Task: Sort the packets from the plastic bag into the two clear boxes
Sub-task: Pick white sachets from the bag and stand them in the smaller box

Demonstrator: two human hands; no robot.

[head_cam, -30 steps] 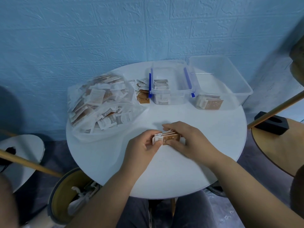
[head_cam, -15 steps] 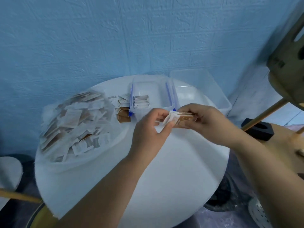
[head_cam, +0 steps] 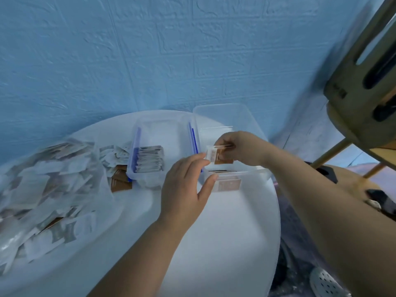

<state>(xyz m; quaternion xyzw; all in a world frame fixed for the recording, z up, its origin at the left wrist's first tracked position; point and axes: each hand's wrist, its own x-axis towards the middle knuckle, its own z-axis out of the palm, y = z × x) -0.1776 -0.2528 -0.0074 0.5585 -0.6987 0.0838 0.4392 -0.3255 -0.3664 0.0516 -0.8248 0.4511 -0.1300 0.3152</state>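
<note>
Over clear box [head_cam: 254, 174], gripping brown packets [head_cam: 222, 160] with right hand [head_cam: 241, 146]; just touching with loose left hand [head_cam: 182, 187]; could slip, spill onto worktop [head_cam: 225, 243].

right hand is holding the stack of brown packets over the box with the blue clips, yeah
Not quite. The right hand does grip the stack of brown packets, but over the plain clear box beside it, not the blue-clipped box, which holds grey-white packets. The head view shows it.
</note>
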